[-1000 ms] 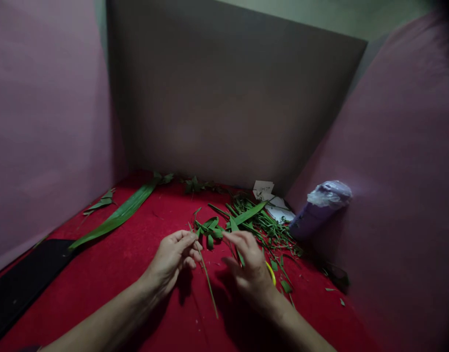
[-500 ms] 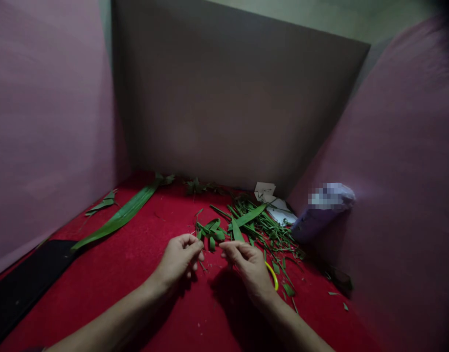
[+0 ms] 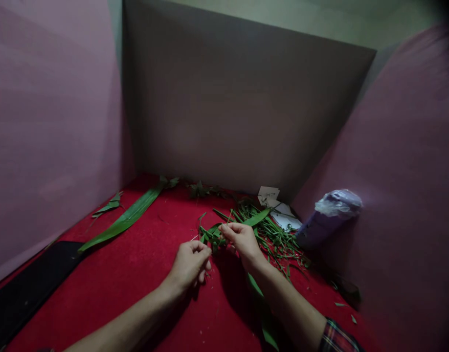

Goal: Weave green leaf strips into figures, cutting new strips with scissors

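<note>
My left hand (image 3: 192, 264) is closed in a pinch above the red cloth (image 3: 154, 283). A thin pale strand pokes out past its fingers, too fine to name. Up and to the right, my right hand (image 3: 244, 243) pinches a thin stem that rises from its fingertips. A long green leaf (image 3: 259, 293) shows below the right wrist and runs toward the front; whether it joins that stem is hidden. Just behind the fingers lie small cut leaves (image 3: 210, 232). A pile of green stems (image 3: 278, 234) spreads behind and right of my right hand.
White paper cards (image 3: 283, 215) lie at the back right, beside a purple, plastic-topped object (image 3: 325, 217) leaning near the pink side wall. On the left, a broad long leaf (image 3: 127, 217) touches a black flat strip (image 3: 33, 288). A grey panel (image 3: 239, 112) stands behind.
My right hand has moved up and forward, with a long leaf now showing under its wrist. The yellow ring has gone from sight. The left hand sits slightly lower and farther right, still pinching.
</note>
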